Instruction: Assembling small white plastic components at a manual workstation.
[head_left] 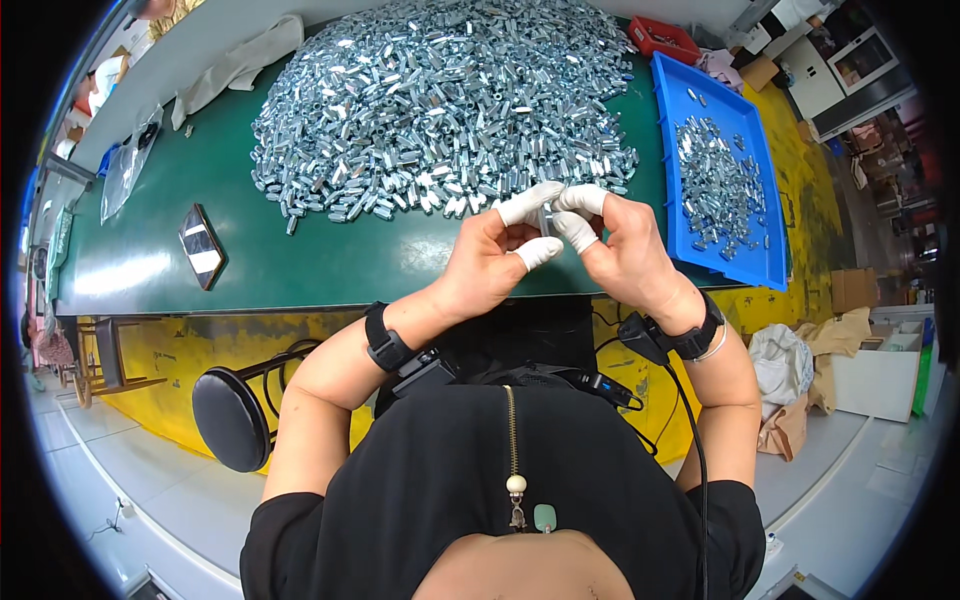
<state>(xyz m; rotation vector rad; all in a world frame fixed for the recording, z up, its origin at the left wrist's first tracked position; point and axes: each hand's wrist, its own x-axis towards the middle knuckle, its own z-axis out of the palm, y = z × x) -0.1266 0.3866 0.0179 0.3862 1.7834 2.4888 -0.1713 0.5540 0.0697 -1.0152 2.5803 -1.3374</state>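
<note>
The left hand [485, 255] and right hand [632, 250] (white covers [541, 252] on their fingertips) pinch a small, silvery, elongated metal piece [546, 220]. It is above the green rectangular table [335, 262], near a large heap of shiny silver metal pieces [440, 110], left of the shallow blue tray [770, 268].

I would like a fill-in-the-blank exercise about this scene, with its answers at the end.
1. The left hand and right hand, both at a small metal piece, wear finger covers coloured ____.
2. The large pile lies on a tabletop coloured ____.
3. The blue tray is to the ____ of this pile.
Answers: white; green; right.
</note>
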